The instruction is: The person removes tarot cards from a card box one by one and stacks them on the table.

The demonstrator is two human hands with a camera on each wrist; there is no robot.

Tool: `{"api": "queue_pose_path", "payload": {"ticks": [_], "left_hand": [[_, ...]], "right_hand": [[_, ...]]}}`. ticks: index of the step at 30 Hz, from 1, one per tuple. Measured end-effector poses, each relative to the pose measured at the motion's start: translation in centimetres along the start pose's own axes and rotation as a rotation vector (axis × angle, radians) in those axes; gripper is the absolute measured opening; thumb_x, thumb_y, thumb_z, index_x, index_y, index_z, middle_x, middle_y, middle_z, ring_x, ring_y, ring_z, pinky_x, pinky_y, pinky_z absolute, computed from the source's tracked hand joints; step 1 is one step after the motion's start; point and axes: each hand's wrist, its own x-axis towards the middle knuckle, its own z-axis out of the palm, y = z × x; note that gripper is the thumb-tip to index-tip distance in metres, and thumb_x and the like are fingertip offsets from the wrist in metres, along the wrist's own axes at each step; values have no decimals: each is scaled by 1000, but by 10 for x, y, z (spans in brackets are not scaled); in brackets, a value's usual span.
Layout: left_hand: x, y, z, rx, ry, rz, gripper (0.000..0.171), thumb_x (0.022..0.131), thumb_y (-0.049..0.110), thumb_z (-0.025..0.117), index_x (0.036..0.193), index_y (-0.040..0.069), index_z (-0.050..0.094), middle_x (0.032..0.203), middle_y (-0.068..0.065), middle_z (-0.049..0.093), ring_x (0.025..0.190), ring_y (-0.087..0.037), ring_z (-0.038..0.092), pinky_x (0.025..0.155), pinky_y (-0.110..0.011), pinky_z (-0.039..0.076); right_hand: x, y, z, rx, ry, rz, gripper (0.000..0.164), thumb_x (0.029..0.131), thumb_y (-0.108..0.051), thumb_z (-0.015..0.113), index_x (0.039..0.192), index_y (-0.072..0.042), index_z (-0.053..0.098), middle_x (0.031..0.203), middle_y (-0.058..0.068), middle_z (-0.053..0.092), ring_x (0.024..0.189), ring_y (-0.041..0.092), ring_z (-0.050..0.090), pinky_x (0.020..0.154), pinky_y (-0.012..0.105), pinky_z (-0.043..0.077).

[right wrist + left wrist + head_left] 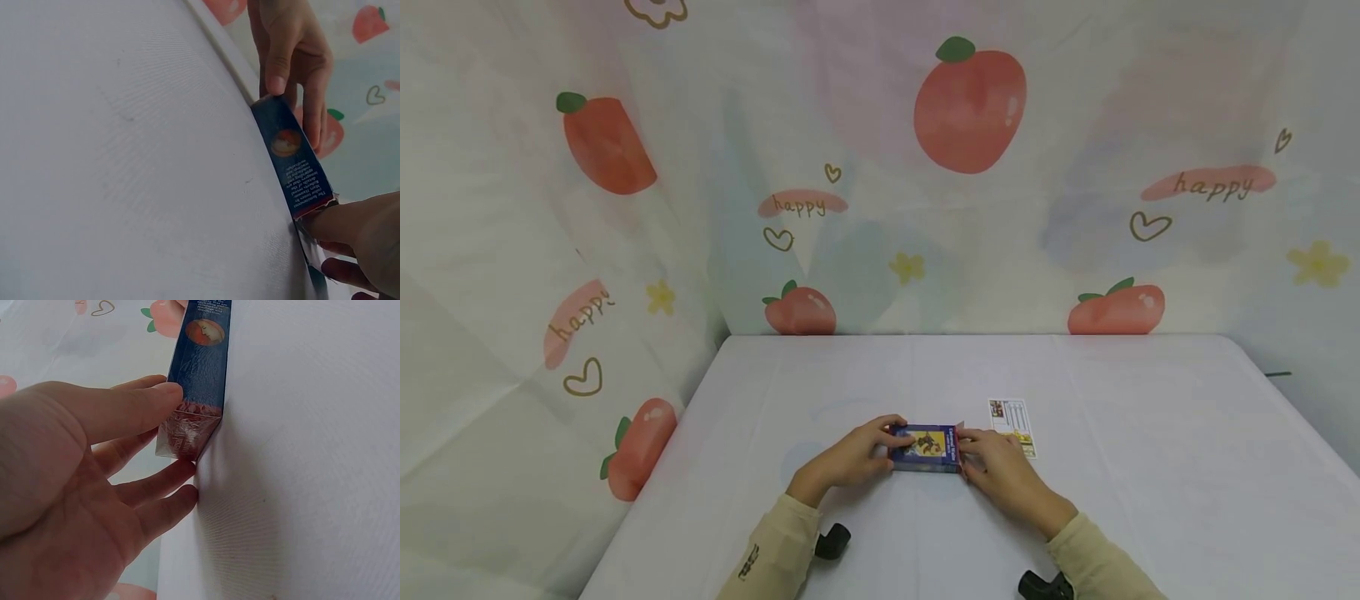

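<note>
A blue card box (925, 448) with a yellow picture on its top lies flat on the white table. My left hand (857, 450) grips its left end, thumb on the near side and a finger over the top. In the left wrist view, the thumb of the left hand (106, 456) presses the blue narrow side beside the clear-wrapped reddish end. At the box's opened right end, my right hand (1003, 471) pinches the edge. In the right wrist view the thumb of the right hand (362, 225) sits at the opening, its tip partly hidden.
A printed white card (1013, 421) lies behind the right hand, partly covered by it. The white table (1150, 467) meets a fruit-patterned cloth (880, 275) at the back and left. Black devices (832, 542) show at both wrists.
</note>
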Motion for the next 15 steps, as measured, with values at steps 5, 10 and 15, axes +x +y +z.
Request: {"api": "queue_pose_path", "payload": {"ticks": [5, 10, 15], "left_hand": [[0, 0, 0, 5, -4, 2, 47, 97, 8, 66, 142, 18, 59, 159, -4, 40, 151, -29, 36, 121, -49, 36], [1, 0, 0, 7, -2, 6, 47, 97, 8, 66, 142, 18, 59, 159, -5, 40, 151, -29, 35, 121, -50, 36], [0, 0, 0, 4, 1, 6, 47, 97, 8, 66, 142, 18, 59, 159, -4, 40, 151, -29, 36, 121, -50, 35]], "right_hand": [[0, 0, -1, 21, -9, 23, 25, 85, -9, 76, 110, -5, 76, 127, 10, 71, 121, 32, 63, 93, 49, 43], [0, 1, -2, 24, -40, 32, 30, 87, -11, 76, 116, -4, 74, 129, 11, 69, 124, 34, 61, 97, 53, 43], [0, 3, -2, -3, -44, 10, 26, 88, -12, 75, 114, -5, 75, 128, 10, 70, 123, 33, 61, 96, 53, 43]]}}
